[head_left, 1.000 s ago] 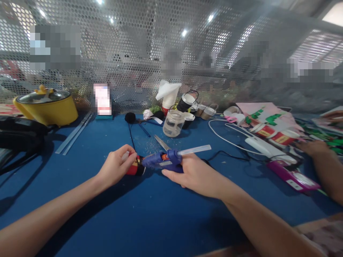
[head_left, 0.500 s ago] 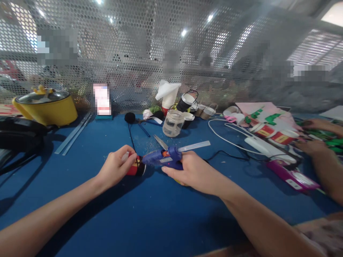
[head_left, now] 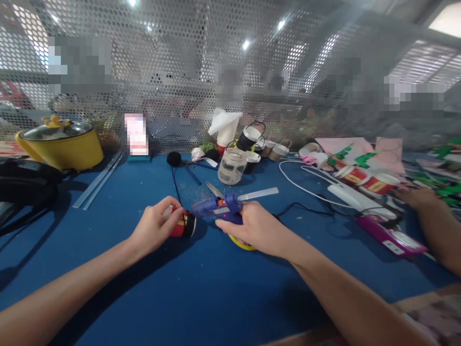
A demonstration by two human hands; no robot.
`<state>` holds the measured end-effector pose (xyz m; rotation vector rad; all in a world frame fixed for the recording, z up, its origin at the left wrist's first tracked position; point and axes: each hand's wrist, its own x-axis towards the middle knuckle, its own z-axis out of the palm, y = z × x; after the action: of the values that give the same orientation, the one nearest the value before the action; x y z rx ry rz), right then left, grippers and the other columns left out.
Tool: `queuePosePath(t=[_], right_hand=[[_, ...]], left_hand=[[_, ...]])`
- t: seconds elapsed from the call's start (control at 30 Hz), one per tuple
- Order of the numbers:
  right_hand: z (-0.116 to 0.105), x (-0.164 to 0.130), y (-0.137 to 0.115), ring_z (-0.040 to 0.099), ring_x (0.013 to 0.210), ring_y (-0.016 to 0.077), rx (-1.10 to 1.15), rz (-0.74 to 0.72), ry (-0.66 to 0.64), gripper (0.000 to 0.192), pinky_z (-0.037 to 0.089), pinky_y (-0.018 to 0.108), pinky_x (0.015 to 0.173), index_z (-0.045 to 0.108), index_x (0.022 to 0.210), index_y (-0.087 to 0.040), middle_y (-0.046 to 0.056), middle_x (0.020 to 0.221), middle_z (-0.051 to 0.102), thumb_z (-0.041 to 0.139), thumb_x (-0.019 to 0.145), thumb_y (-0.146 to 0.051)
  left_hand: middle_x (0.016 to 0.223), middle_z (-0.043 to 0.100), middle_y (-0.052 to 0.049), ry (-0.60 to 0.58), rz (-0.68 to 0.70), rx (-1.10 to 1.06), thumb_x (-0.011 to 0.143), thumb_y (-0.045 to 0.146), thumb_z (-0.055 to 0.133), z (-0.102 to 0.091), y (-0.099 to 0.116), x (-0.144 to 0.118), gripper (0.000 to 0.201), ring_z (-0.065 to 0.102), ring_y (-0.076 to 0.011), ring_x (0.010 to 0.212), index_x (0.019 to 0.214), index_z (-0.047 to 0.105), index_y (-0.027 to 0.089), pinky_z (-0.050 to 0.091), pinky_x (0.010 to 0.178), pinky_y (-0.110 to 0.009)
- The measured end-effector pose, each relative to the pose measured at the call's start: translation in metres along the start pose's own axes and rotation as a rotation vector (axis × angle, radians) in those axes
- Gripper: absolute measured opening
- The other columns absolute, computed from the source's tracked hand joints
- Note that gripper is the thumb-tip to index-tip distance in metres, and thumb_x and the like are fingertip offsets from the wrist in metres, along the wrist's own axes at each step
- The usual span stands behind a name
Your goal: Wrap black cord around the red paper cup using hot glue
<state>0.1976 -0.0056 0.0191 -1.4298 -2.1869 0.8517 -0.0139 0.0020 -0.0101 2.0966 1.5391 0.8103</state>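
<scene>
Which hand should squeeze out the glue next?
The right hand, probably: it already holds the glue gun, with the nozzle aimed at the cup. The left hand is busy gripping that cup.

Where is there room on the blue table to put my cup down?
Bare blue table lies in front, between the two forearms, and on the left between the yellow pot and the left hand. It is crowded at the back around the clear jar, and on the right by the white cable and purple case.
</scene>
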Motion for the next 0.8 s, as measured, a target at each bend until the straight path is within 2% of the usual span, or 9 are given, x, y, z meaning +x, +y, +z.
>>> queuePosePath(t=[0.27, 0.47, 0.8], right_hand=[[0.0016, 0.0025, 0.0006, 0.05, 0.044, 0.0103, 0.011, 0.006, -0.002, 0.024, 0.041, 0.022, 0.048, 0.049, 0.064, -0.015, 0.001, 0.051, 0.054, 0.045, 0.074, -0.036], [0.0, 0.0009, 0.0016, 0.052, 0.046, 0.0102, 0.035, -0.02, -0.018, 0.022, 0.041, 0.021, 0.048, 0.05, 0.07, -0.016, 0.0, 0.056, 0.056, 0.045, 0.075, -0.036], [-0.0018, 0.0003, -0.002, 0.05, 0.044, 0.0103, 0.031, 0.023, -0.04, 0.023, 0.04, 0.022, 0.047, 0.051, 0.063, -0.015, 0.001, 0.052, 0.056, 0.045, 0.074, -0.035]], left_hand=[[0.055, 0.052, 0.004, 0.001, 0.042, 0.002, 0.078, 0.032, 0.038, 0.0009, -0.0004, -0.001, 0.019, 0.043, -0.0075, 0.048, 0.075, 0.049, 0.017, 0.034, 0.048, -0.019], [0.052, 0.05, 0.005, -0.008, 0.042, 0.011, 0.078, 0.033, 0.038, 0.0005, 0.0007, -0.0015, 0.02, 0.041, -0.0072, 0.046, 0.074, 0.048, 0.017, 0.033, 0.047, -0.018], [0.051, 0.05, 0.005, -0.002, 0.055, 0.02, 0.078, 0.032, 0.038, 0.0015, -0.0002, -0.0009, 0.018, 0.043, -0.0076, 0.046, 0.073, 0.048, 0.018, 0.033, 0.046, -0.019]])
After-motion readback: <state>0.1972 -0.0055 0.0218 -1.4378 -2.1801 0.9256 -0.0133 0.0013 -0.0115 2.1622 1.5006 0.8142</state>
